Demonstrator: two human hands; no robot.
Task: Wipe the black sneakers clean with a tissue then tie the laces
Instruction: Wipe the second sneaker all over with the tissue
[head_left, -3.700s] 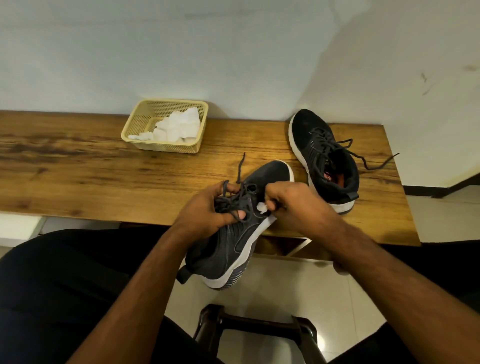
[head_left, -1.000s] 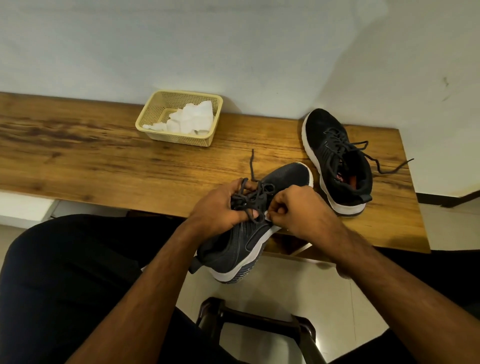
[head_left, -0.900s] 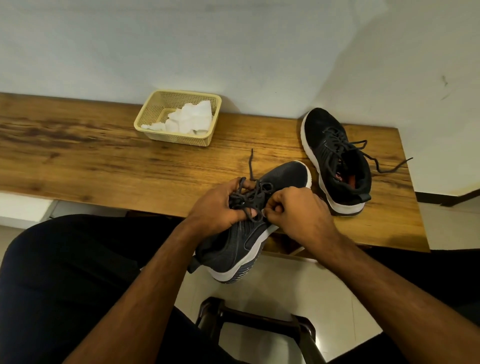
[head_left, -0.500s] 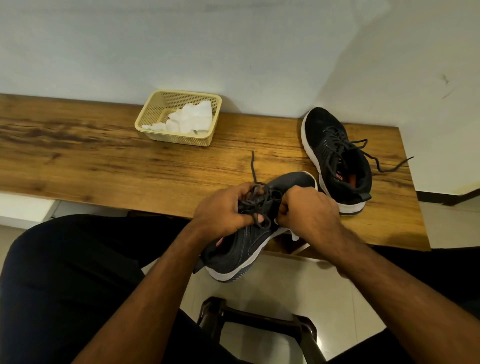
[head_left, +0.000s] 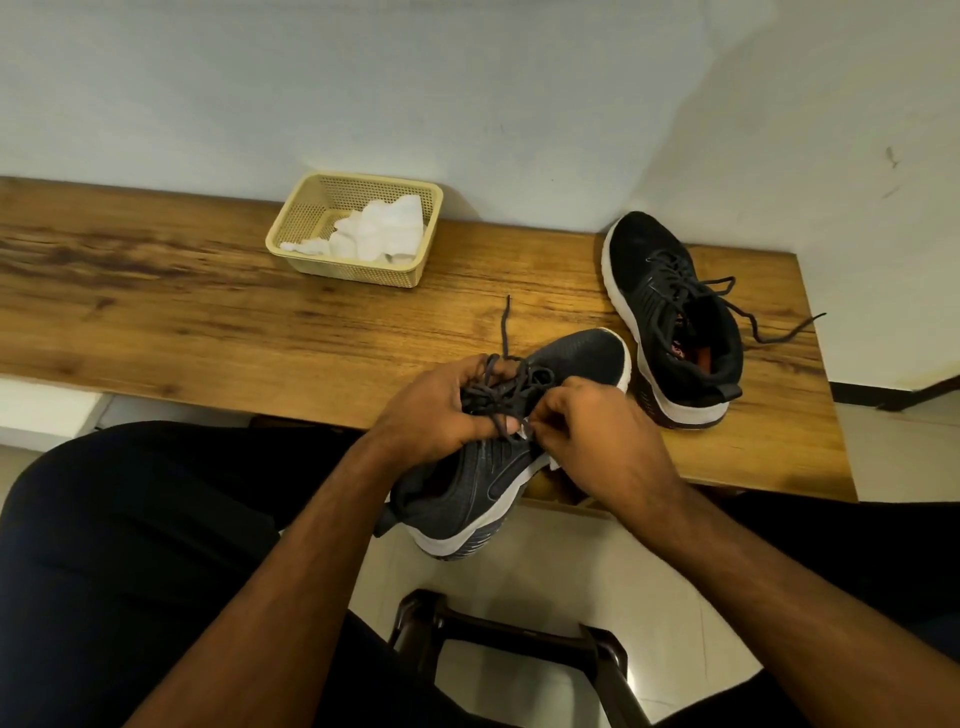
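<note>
A dark sneaker with a white sole (head_left: 483, 483) hangs over the front edge of the wooden table (head_left: 208, 322), toe on the table. My left hand (head_left: 434, 410) grips its lace area, fingers curled round the grey laces (head_left: 506, 384). My right hand (head_left: 587, 431) pinches a lace beside a small bit of white tissue (head_left: 524, 428) at its fingertips. One loose lace end runs up across the table. The second black sneaker (head_left: 670, 317) stands on the table to the right, its laces untied and trailing right.
A cream plastic basket (head_left: 311, 228) with crumpled white tissues (head_left: 379, 234) stands at the back against the white wall. The table's right end lies just beyond the second sneaker. A dark stool frame (head_left: 519, 639) sits below between my legs.
Both hands have kept working the laces on the held sneaker, which shifted slightly right and its toe moved further onto the table. The second sneaker and the basket have not moved.
</note>
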